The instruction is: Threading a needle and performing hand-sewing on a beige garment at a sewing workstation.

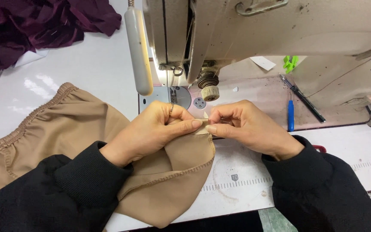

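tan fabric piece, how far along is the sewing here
Done: the tan fabric already has a gathered elastic edge and an overlocked edge. In hand: the left hand and right hand pinch one corner together in front of the sewing machine. Left: that corner is not yet under the needle.

White table (95, 64): tan garment (65, 124), maroon cloth (44, 21), sewing machine (280, 30).

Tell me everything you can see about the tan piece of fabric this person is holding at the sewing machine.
The tan fabric looks like a smooth, lightly glossy woven cloth. A gathered, elastic-looking band runs along its upper left edge, and an overlocked seam in matching thread curves along its lower right edge. It lies rumpled on the white table, partly under the dark sleeves. The left hand and right hand pinch one folded corner between thumb and fingertips, just in front of the machine's needle area.
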